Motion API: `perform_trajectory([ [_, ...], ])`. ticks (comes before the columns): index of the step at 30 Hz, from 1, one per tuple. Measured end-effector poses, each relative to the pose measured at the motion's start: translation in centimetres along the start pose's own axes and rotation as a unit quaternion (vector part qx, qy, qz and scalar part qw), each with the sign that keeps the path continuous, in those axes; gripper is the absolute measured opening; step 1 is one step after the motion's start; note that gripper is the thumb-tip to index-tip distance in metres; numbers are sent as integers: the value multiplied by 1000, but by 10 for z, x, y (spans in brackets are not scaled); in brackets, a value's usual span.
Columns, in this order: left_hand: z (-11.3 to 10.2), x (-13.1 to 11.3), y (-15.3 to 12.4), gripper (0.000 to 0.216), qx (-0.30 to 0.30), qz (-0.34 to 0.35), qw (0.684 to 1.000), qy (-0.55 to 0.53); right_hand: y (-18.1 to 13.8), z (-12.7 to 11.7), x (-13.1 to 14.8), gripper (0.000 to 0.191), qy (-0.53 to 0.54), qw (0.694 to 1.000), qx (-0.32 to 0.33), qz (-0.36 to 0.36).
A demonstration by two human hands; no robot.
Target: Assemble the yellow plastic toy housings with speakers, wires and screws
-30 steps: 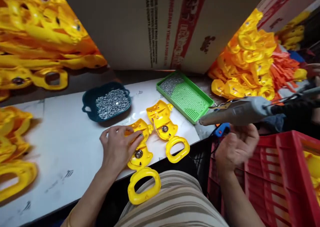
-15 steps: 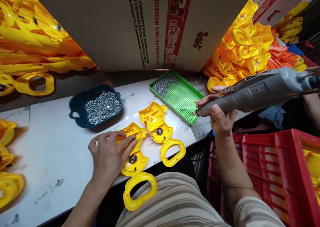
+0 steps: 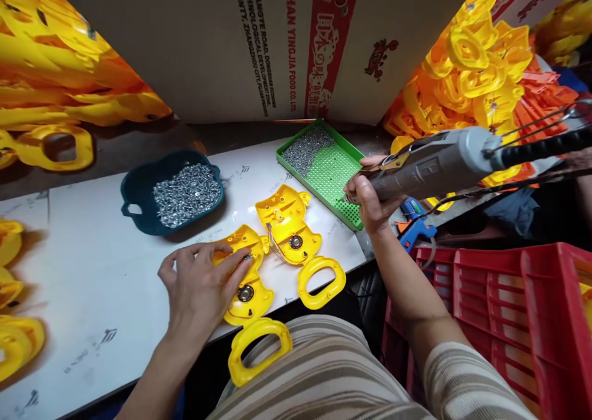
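Observation:
My left hand [image 3: 200, 287] lies on a yellow plastic shell [image 3: 247, 296] with a ring handle at the table's front edge, fingers bent and pressing its upper part. A second, matching yellow shell [image 3: 291, 235] lies just to its right. My right hand [image 3: 370, 198] is wrapped round the front of a grey electric screwdriver [image 3: 432, 164], whose tip is over the near corner of a green tray [image 3: 342, 176] that has small screws heaped at its far end.
A dark teal bowl [image 3: 139, 192] full of small metal parts stands at the back left of the white tabletop [image 3: 78, 272]. Yellow shells are piled left [image 3: 55, 56] and right [image 3: 472, 68]. A cardboard box [image 3: 277, 37] stands behind; a red crate [image 3: 504, 309] is at lower right.
My right hand rose from above the red crate, took hold of the grey screwdriver and carried it left over the green tray. My left hand stayed on the yellow shell.

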State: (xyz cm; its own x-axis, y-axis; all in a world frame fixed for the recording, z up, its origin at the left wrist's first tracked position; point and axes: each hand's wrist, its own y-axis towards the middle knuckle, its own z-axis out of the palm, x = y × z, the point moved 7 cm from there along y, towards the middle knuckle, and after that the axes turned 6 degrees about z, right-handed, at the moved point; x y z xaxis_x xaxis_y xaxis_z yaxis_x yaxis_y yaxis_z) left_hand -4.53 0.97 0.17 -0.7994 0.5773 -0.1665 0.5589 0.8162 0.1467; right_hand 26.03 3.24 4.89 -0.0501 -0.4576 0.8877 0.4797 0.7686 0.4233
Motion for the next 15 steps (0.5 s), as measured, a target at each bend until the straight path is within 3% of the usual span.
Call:
perform_trajectory([
  [15,-3,-5,1,29,11,-15,1000,21,0,2,-14,33,-47,998,-7,44],
])
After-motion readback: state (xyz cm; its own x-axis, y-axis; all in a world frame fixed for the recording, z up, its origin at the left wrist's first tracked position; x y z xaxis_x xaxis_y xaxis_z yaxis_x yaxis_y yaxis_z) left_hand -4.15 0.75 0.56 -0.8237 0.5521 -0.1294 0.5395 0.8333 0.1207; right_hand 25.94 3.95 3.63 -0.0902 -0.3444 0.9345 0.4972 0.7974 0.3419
